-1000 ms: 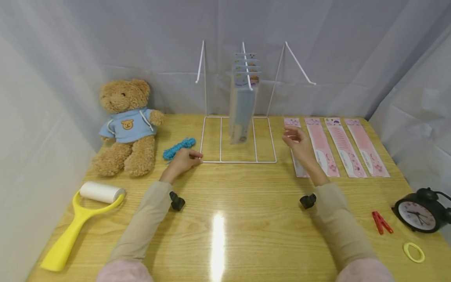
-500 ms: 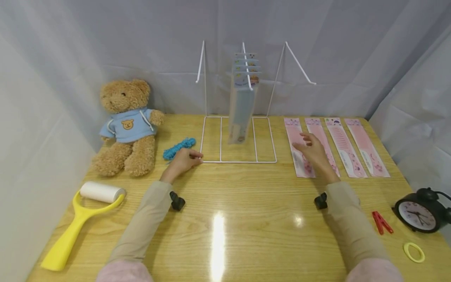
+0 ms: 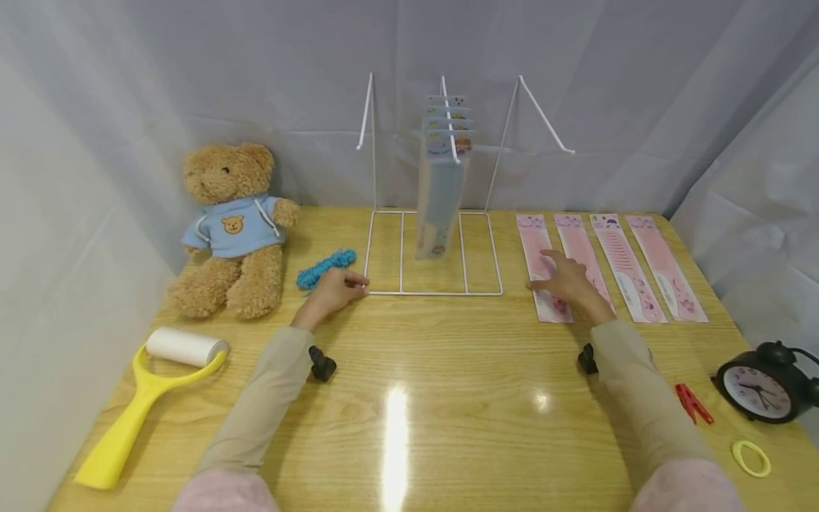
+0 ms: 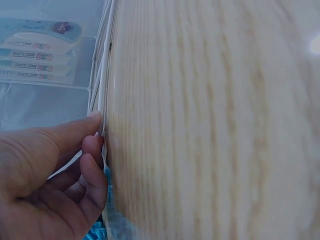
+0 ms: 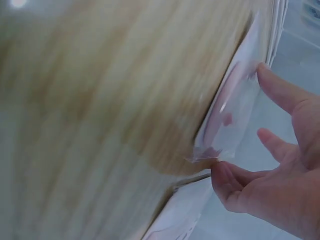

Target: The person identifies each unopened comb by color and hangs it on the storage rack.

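Observation:
In the head view, my left hand (image 3: 331, 290) pinches the front left corner of the white wire rack (image 3: 435, 294) between thumb and fingers. Several blue packaged plastic combs (image 3: 441, 203) hang in a row from the rack's middle hook. My right hand (image 3: 569, 279) is spread over the leftmost pink packaged comb (image 3: 532, 245), which lies flat on the table. In the right wrist view, the thumb reaches one edge of that pink pack (image 5: 235, 105) and the curled fingertips sit by its near end. Three more pink packaged combs (image 3: 621, 270) lie alongside to the right.
A teddy bear (image 3: 230, 231) sits left of a blue rope bundle (image 3: 316, 274). The yellow-handled lint roller (image 3: 137, 398) lies at the left. On the right are a black alarm clock (image 3: 761, 384), a red clip (image 3: 693, 405) and a yellow ring (image 3: 751, 459).
My right hand has moved right and towards me, from the far end of the leftmost pink pack down over its middle, thumb spread out. My left hand stays on the rack corner.

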`<state>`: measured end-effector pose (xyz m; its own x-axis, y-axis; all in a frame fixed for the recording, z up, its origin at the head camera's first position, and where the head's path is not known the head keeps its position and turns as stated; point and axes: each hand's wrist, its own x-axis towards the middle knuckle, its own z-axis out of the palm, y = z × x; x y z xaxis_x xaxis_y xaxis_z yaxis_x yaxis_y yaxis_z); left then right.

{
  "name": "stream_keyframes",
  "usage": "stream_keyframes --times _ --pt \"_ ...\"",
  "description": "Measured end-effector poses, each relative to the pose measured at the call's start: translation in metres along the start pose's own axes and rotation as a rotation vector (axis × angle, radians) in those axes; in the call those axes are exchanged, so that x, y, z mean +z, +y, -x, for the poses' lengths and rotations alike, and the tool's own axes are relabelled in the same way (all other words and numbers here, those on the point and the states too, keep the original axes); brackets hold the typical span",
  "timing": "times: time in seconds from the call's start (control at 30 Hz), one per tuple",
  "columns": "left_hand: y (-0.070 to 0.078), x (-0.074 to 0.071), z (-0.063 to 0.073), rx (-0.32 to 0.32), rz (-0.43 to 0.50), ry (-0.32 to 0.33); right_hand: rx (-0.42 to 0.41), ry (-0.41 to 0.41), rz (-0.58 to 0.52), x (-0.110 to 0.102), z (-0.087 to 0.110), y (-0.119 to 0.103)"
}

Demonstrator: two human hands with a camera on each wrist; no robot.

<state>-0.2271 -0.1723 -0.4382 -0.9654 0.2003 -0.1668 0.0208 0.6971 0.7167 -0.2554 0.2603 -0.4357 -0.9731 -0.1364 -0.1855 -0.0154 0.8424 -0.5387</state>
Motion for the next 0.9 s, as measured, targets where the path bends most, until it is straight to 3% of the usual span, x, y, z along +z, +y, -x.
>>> stream_keyframes --times 0.17,0.5,0.77,0.9 --pt "0.0001 -0.0011 -0.0008 -0.007 0.004 -0.004 -0.003 -0.036 0.015 -0.0028 -0.0006 -0.0059" --pt "-0.0005 -0.0009 -0.0001 -0.01 0.017 -0.021 0.075 -0.06 0.008 -0.006 0.0007 -0.0093" --pt "-0.0008 -0.0014 -0.0005 -0.013 0.015 -0.019 -0.005 -0.038 0.017 -0.0064 -0.0015 -0.0041" --pt "-0.0011 -0.0005 0.0 -0.006 0.009 -0.018 -0.006 -0.036 -0.005 -0.0072 -0.0002 -0.0038"
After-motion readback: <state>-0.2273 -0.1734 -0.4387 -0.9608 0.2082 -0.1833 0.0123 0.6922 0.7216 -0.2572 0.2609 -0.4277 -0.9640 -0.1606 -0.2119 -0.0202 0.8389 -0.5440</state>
